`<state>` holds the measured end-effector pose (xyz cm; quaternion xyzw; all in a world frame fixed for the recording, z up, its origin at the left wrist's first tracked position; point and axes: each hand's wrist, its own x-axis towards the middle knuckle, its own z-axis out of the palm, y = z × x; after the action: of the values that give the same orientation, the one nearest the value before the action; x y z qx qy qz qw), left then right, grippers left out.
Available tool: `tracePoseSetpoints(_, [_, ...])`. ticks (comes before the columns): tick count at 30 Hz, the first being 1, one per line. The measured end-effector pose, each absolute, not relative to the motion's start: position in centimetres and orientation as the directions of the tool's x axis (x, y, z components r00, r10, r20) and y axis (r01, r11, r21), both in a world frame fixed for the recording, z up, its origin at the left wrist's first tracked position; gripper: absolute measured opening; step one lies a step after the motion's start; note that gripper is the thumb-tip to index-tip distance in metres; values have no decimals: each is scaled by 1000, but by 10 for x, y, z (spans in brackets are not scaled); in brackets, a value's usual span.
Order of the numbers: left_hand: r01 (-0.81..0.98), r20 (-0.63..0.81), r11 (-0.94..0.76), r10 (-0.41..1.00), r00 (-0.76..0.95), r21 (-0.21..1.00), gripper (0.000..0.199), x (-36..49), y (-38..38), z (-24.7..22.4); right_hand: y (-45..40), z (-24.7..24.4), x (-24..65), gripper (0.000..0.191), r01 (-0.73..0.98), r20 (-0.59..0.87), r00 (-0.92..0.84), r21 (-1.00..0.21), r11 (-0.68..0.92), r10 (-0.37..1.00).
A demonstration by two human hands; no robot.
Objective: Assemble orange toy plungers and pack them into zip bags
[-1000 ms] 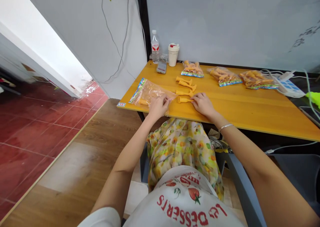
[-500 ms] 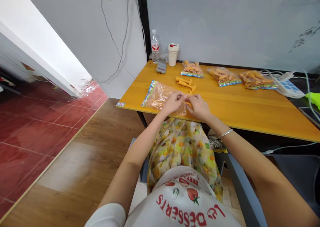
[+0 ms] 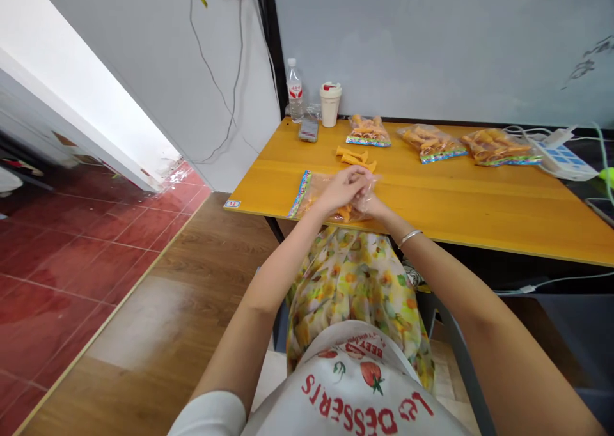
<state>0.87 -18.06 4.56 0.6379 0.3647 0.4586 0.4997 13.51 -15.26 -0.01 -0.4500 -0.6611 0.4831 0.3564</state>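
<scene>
My left hand (image 3: 343, 188) lies over my right hand (image 3: 378, 207) at the table's front edge. Both grip a clear plastic bag (image 3: 319, 196) with a colourful printed strip along one side. Orange moulded plastic pieces (image 3: 346, 214) show through the film at the bag's bottom. My left fingers pinch the bag's upper part, and the film partly covers my right hand. A small pile of loose orange pieces (image 3: 355, 158) lies just beyond my hands. Further back are several filled bags of orange pieces, the nearest (image 3: 368, 132) directly behind the pile.
The yellow wooden table (image 3: 460, 212) holds a water bottle (image 3: 295, 91), a white lidded cup (image 3: 330, 105) and a phone-like device (image 3: 309, 130) at the back. A power strip (image 3: 562, 161) with cables sits at the back right. My floral-covered lap lies below the front edge.
The bag has shifted right toward my hands, and the nearest loose orange piece has left the table into it. My hands have closed together, with the left now over the right.
</scene>
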Motion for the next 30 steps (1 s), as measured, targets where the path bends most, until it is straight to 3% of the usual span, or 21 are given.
tracePoseSetpoints(3, [133, 331, -339, 940, 82, 931, 11, -36, -158, 33, -155, 0, 156, 19, 272, 273, -398, -876, 397, 876])
tracePoseSetpoints(5, [217, 330, -300, 937, -117, 929, 12, -67, -143, 18, -157, -2, 174, 26, 325, 286, -388, -847, 420, 876])
tracePoseSetpoints(7, [214, 222, -171, 945, -242, 962, 10, -89, -132, 0, -157, -8, 187, 29, 343, 233, -329, -873, 346, 915])
tracePoseSetpoints(10, [35, 57, -51, 971, -232, 998, 10, -100, -127, -23, -153, -19, 188, 36, 227, 94, -305, -959, 168, 948])
tracePoseSetpoints(12, [-131, 24, -51, 980, -195, 990, 14, -100, -128, -30, -149, -24, 179, 41, 148, 26, -327, -986, 79, 945])
tracePoseSetpoints(18, [-501, -65, 20, 995, -74, 866, 42, -109, -139, -29, -154, -18, 162, 42, 173, 77, -380, -973, 153, 922])
tracePoseSetpoints(23, [-429, -4, -26, 998, -69, 903, 43, -113, -139, -31, -144, -12, 192, 31, 351, 67, -352, -915, 198, 934])
tracePoseSetpoints(27, [-393, 35, -71, 995, -99, 917, 34, -109, -135, -34, -121, -8, 222, 20, 672, 142, -119, -717, 186, 983])
tracePoseSetpoints(30, [-368, 40, -76, 994, -105, 927, 30, -108, -134, -35, -107, -7, 223, 31, 778, 261, -155, -562, 281, 953])
